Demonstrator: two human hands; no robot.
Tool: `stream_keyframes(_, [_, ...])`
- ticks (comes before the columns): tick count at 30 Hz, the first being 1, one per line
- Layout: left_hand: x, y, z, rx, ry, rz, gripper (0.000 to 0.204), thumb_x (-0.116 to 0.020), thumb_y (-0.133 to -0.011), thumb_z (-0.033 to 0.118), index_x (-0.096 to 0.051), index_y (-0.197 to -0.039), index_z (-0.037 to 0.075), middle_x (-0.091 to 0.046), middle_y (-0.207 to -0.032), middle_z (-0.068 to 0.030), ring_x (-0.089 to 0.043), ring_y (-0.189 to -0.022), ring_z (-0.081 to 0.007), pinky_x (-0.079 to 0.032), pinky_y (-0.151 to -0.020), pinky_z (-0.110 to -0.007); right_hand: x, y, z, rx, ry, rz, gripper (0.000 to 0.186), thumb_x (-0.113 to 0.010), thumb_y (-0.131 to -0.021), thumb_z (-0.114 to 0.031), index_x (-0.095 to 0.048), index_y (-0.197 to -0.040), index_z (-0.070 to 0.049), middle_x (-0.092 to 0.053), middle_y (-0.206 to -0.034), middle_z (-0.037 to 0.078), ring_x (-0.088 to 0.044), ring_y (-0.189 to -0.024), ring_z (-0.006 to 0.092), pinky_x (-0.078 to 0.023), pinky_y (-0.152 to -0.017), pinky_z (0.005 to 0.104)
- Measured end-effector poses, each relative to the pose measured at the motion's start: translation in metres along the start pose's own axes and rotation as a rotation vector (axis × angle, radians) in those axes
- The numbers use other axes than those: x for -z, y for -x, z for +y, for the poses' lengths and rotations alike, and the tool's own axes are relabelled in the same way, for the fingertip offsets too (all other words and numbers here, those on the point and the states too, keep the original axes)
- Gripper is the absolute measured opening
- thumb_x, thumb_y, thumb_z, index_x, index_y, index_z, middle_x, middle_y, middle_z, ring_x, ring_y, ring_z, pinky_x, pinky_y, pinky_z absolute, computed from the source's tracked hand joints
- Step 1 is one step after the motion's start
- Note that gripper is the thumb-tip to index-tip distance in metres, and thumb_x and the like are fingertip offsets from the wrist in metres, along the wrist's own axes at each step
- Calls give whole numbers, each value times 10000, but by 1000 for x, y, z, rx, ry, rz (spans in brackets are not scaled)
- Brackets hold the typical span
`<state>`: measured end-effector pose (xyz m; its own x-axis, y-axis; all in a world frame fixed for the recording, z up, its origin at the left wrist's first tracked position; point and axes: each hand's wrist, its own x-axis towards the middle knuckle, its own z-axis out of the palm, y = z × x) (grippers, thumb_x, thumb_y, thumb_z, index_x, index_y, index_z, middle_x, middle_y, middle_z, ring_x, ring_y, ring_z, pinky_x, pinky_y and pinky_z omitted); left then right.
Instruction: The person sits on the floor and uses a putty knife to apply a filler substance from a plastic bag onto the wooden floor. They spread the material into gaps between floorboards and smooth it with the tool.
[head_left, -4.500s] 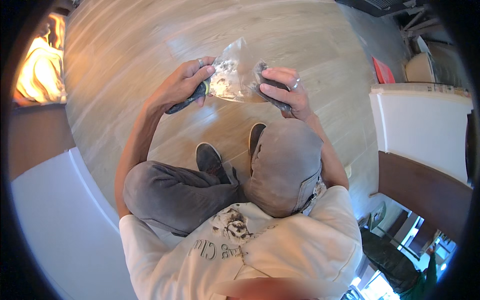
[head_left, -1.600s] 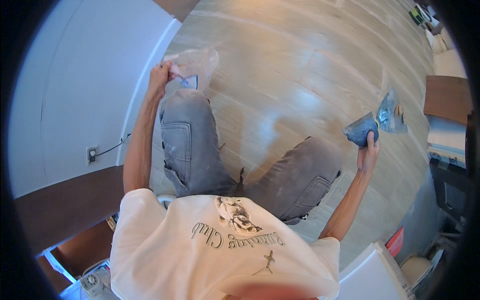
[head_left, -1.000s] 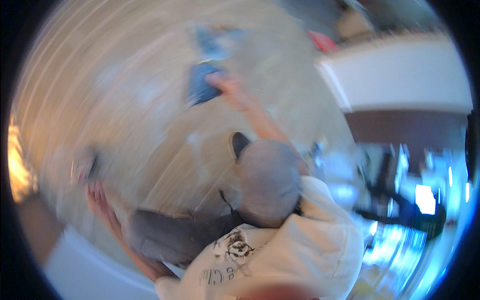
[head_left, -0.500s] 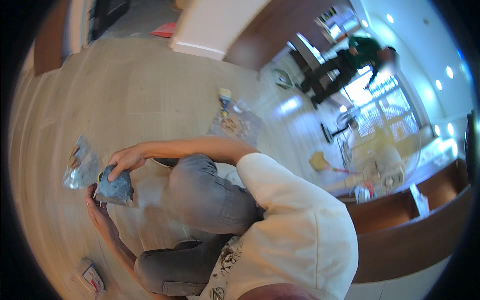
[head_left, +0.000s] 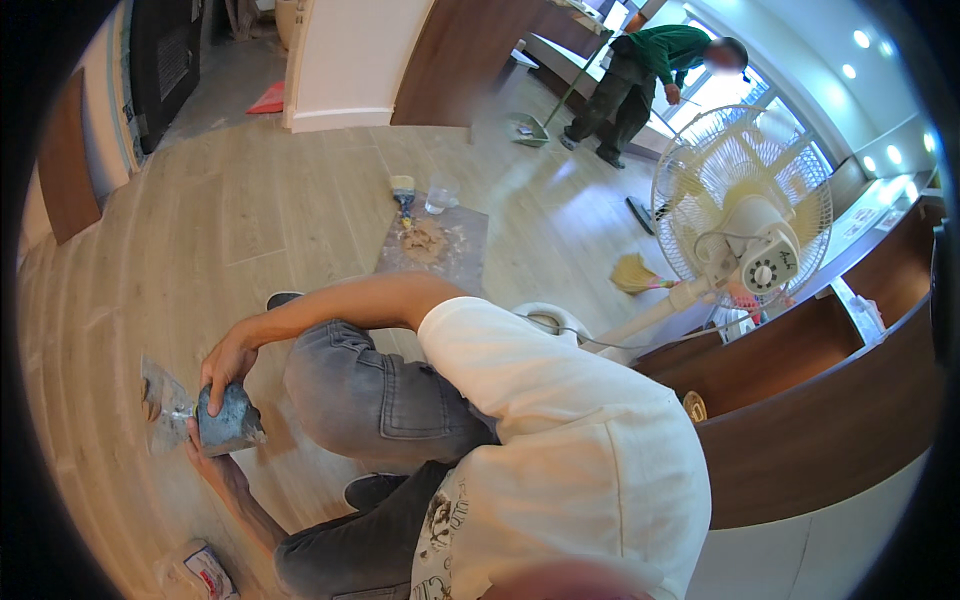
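Note:
A blue-grey, rounded piece with a ragged, pale-crusted edge [head_left: 232, 420] is held low over the floor; its exact kind I cannot make out. My right hand [head_left: 228, 372] grips it from above, thumb laid across its top. From below, my left hand [head_left: 205, 452] holds its near side, with part of the fingers hidden. Beside both hands lies a clear plastic bag [head_left: 163, 405] with something brown in it. Beyond my right forearm, a grey sheet [head_left: 462, 250] bears a brown crumbly heap [head_left: 424, 240], a brush [head_left: 404, 198] and a clear plastic cup [head_left: 440, 195].
A white-and-red package [head_left: 208, 572] lies at the lower left. On the right stand a pedestal fan [head_left: 745, 200], a straw broom [head_left: 636, 273] and a curved brown counter [head_left: 820, 440]. At the back, a person in green [head_left: 668, 52] bends near a dustpan [head_left: 526, 128].
The view has shifted and grown sharper, with the fan showing larger. Both hands remain on the blue-grey piece, whose broad face is turned more toward view. The person at the back has changed posture.

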<state>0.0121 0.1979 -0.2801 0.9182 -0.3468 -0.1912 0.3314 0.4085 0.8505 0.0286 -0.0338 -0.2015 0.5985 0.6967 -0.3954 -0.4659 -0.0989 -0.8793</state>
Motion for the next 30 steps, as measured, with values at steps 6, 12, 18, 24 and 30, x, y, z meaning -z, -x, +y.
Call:
stream_keyframes(6, [-7,18,10,-102,115,46,543,-551,-1047,409,-543,-1302,-70,-615,-1252,-165,-586,-1183,-248,-439,-1055,-398,-8,26,-3,39,-108,69,418,-731,-943,-197,-615,-1266,41,-714,-1187,134,-691,-1067,247,-535,-983,461])
stream_keyframes(12, [16,17,29,-184,262,-43,504,-527,-1058,392,-512,-1281,-60,-597,-1178,-141,-544,-1188,-239,-405,-1109,-368,-8,88,-11,95,-193,245,399,-725,-941,-195,-628,-1258,26,-722,-1167,114,-695,-1054,230,-537,-976,441])
stream_keyframes(18, [30,16,30,-174,202,181,426,-549,-1053,399,-518,-1151,-14,-558,-1044,-84,-541,-963,-176,-455,-971,-332,-47,100,-10,190,-296,308,352,-719,-941,-194,-657,-1212,20,-738,-1122,105,-717,-978,213,-581,-901,391])
stream_keyframes(24, [30,60,29,-96,-68,284,415,-550,-1048,427,-555,-1072,12,-566,-949,-40,-525,-834,-132,-452,-815,-285,-39,83,100,120,-672,453,305,-708,-935,-183,-672,-1175,2,-744,-1078,89,-722,-923,201,-600,-834,400])
stream_keyframes(30, [53,60,43,-7,-263,319,429,-536,-1038,468,-599,-1032,44,-548,-861,-9,-507,-798,-110,-418,-742,-254,-50,72,60,250,-697,338,333,-777,-843,-52,-668,-1151,14,-740,-1029,111,-722,-904,235,-603,-784,413])
